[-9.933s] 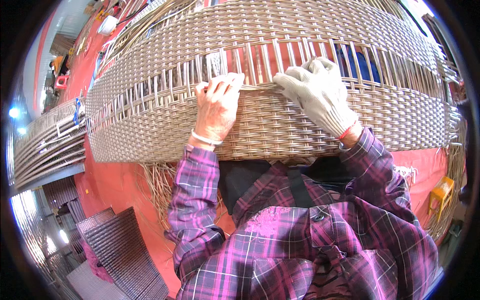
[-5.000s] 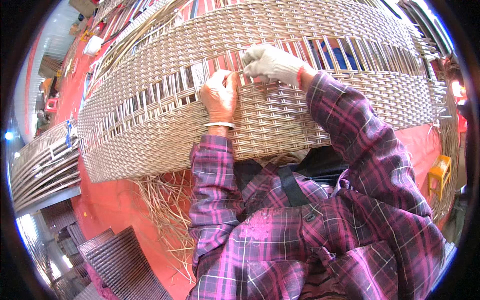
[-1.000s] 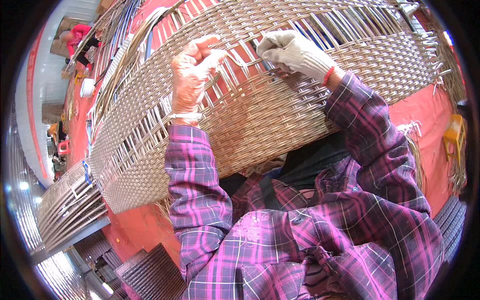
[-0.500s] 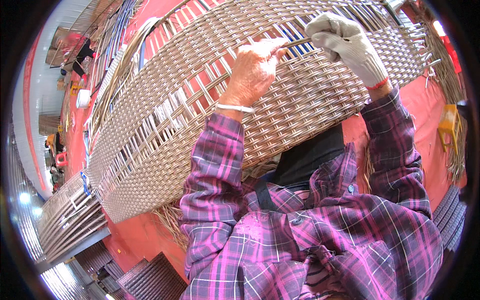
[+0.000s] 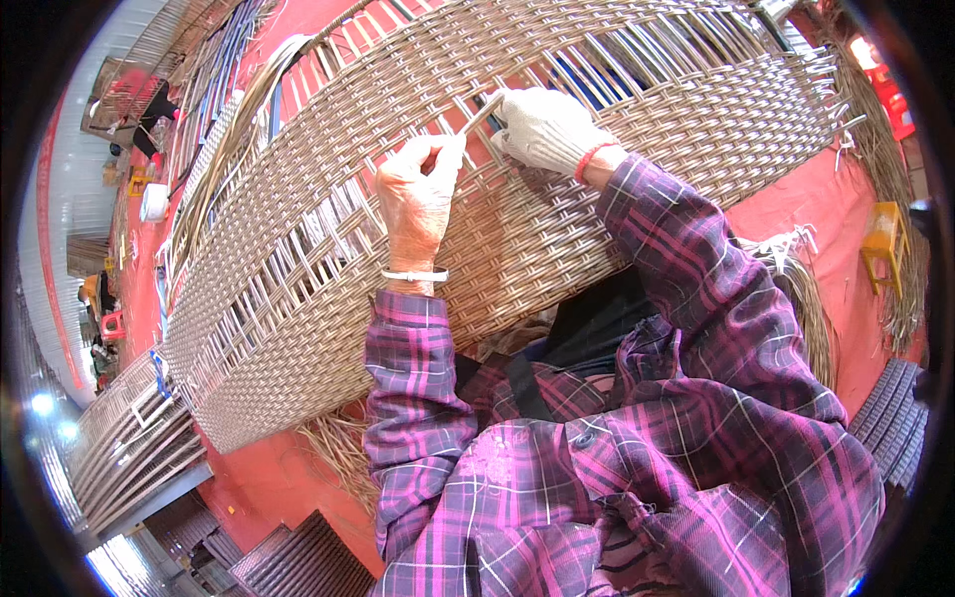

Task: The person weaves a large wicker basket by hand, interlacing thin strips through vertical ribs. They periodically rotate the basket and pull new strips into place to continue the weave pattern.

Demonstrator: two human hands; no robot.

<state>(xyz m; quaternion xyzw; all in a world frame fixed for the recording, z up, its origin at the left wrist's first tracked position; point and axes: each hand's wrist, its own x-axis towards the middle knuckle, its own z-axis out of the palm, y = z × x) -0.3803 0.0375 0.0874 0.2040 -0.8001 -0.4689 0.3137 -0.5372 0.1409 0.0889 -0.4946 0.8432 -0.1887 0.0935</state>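
Note:
A large panel of woven tan rattan strips (image 5: 557, 234) lies across in front of me, with a band of open, unwoven strands along its middle. My left hand (image 5: 423, 189), bare and with a white bangle at the wrist, is closed in a pinch at the open band. Between the two hands runs a short tan rattan strip (image 5: 481, 115). My right hand (image 5: 549, 129), in a white knit glove with a red cuff, is closed on the strip's other end. The fingertips of the right hand are partly hidden by the glove's own bulk.
Loose rattan strands (image 5: 244, 129) hang over the panel's far left side. A yellow stool (image 5: 883, 244) stands at right on the red floor covering (image 5: 269, 488). Stacked dark woven pieces (image 5: 303, 559) lie at lower left. A red stool (image 5: 112, 324) and another person (image 5: 151, 114) are farther off left.
Both hands have shifted left along the panel and down a little, the gloved right hand farther. The open strands at the upper right are now uncovered.

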